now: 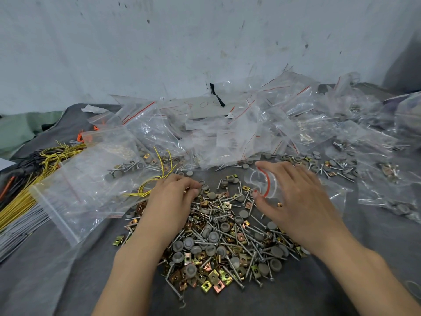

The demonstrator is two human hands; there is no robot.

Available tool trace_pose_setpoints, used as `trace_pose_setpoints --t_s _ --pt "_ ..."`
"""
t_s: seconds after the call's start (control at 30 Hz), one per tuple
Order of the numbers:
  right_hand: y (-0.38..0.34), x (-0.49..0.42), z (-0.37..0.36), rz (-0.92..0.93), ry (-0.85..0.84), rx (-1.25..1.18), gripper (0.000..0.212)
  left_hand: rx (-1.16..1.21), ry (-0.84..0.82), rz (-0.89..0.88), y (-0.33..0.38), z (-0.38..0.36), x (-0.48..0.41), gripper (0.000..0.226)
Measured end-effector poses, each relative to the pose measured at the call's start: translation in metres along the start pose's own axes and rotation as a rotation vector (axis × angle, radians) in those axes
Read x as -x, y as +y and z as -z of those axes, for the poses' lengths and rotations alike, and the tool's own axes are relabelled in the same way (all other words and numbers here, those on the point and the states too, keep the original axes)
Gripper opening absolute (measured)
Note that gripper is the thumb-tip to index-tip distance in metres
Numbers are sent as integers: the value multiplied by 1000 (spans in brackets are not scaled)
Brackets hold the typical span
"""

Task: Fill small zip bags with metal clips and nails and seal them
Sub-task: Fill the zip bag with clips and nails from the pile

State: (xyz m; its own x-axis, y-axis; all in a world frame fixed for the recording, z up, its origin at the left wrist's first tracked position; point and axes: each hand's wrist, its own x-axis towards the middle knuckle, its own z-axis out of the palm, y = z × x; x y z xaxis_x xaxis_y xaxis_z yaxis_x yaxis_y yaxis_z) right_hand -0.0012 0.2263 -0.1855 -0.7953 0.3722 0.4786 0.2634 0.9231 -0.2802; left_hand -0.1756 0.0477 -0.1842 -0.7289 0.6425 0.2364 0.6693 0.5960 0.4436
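Now zip bag [259, 181] in R grip [293, 197]

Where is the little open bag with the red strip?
Head view, right of centre: the right hand holds the small zip bag open at the far edge of the hardware pile, in front of the heap of clear bags.

Left hand [174, 195] curled — right hand [289, 192] (looser)

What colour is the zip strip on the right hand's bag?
Red strip; head view shows it best.
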Motion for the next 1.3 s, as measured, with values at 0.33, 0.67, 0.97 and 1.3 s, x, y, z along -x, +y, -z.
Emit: trace_pose_setpoints --t_s 0.33,0.67,0.97,1.3 --pt "4 0 4 5 -56 -70 74 -57 -206 -13 4 3 0 6" --pt "9 0 1 -4 -33 -93 88 105 -78 -52 1 -1 1 9" --pt "9 1 3 5 -30 -111 87 406 -52 -21 11 -2 0 19" --pt "7 1 4 18 -32 -135 85 435 -67 -10 18 -3 2 20"
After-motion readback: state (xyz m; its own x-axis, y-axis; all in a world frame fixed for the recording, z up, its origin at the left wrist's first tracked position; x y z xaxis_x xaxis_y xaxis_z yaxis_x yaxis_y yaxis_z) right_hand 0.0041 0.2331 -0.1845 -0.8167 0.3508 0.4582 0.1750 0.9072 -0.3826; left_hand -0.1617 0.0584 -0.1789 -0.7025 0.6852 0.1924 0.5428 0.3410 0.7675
